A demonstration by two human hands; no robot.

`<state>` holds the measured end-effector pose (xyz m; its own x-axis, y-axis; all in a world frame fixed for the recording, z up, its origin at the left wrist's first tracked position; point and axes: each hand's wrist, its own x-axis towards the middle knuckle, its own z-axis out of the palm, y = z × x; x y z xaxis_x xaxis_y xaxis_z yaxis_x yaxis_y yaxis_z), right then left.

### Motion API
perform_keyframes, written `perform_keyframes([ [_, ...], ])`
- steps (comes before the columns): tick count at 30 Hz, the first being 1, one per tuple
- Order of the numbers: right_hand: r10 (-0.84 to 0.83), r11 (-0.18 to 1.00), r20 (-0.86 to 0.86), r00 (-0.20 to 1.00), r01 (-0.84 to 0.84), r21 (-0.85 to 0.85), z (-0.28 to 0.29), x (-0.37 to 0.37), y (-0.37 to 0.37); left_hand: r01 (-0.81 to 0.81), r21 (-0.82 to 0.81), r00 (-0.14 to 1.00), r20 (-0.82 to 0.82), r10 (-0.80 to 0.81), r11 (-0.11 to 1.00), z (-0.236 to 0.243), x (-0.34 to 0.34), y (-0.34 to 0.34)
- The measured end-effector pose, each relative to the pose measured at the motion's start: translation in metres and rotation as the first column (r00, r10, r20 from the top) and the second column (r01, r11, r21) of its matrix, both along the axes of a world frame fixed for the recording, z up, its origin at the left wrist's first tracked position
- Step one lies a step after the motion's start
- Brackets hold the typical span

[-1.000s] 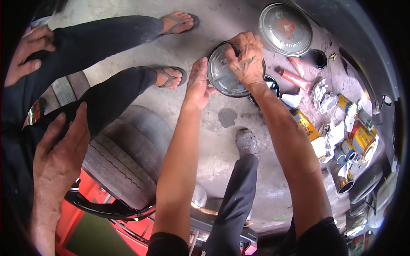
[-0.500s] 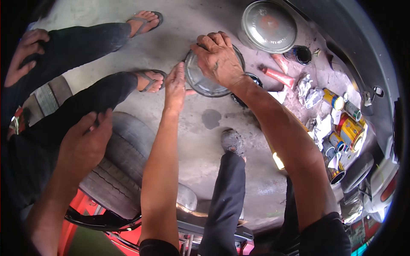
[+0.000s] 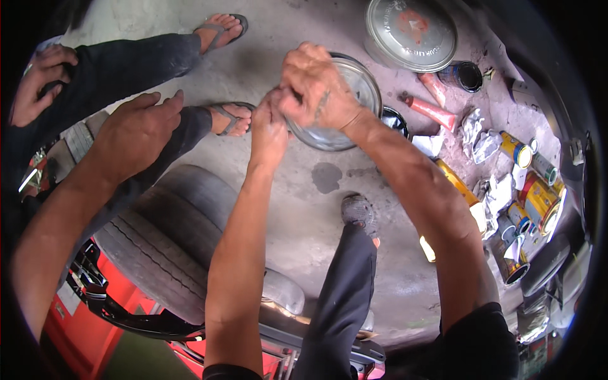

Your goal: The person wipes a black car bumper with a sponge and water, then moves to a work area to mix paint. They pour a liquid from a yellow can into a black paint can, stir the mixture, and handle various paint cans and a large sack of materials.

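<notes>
Silvery-grey, the round container (image 3: pixel 360 85) beside a dark can (image 3: pixel 396 120) might tip if the person's curled right hand (image 3: pixel 320 92) and left hand (image 3: pixel 271 130), meeting at its left rim, press unevenly, though whether either grips it cannot be told.

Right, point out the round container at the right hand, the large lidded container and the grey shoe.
Round container (image 3: pixel 362 85): head view, on the part the right hand (image 3: pixel 316 92) leaves uncovered.
Large lidded container (image 3: pixel 411 33): head view, middle of its lid.
Grey shoe (image 3: pixel 359 211): head view, on its upper.
</notes>
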<state>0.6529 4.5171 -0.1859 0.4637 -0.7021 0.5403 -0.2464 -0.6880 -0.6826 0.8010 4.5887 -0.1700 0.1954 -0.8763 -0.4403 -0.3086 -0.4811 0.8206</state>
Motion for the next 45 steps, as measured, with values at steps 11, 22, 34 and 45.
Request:
perform_keyframes([
  [11,-0.175,0.984,-0.362,0.916,0.177,-0.027,0.003,-0.047,0.031,-0.167,0.327,0.967,-0.131,0.220,0.930,0.020,0.003,-0.009],
  [22,-0.325,0.772,-0.339,0.883,0.455,0.445,0.015,-0.105,0.066,-0.365,0.213,0.840,-0.343,0.419,0.906,0.021,-0.039,0.046],
  [34,-0.514,0.559,-0.367,0.775,0.627,0.543,0.095,-0.207,0.134,-0.412,0.107,0.823,-0.382,0.420,0.905,0.016,-0.037,0.056],
  [45,-0.728,0.520,-0.316,0.609,0.790,0.324,-0.021,-0.239,-0.021,-0.264,0.566,0.676,-0.469,0.568,0.781,0.137,-0.215,0.244],
])
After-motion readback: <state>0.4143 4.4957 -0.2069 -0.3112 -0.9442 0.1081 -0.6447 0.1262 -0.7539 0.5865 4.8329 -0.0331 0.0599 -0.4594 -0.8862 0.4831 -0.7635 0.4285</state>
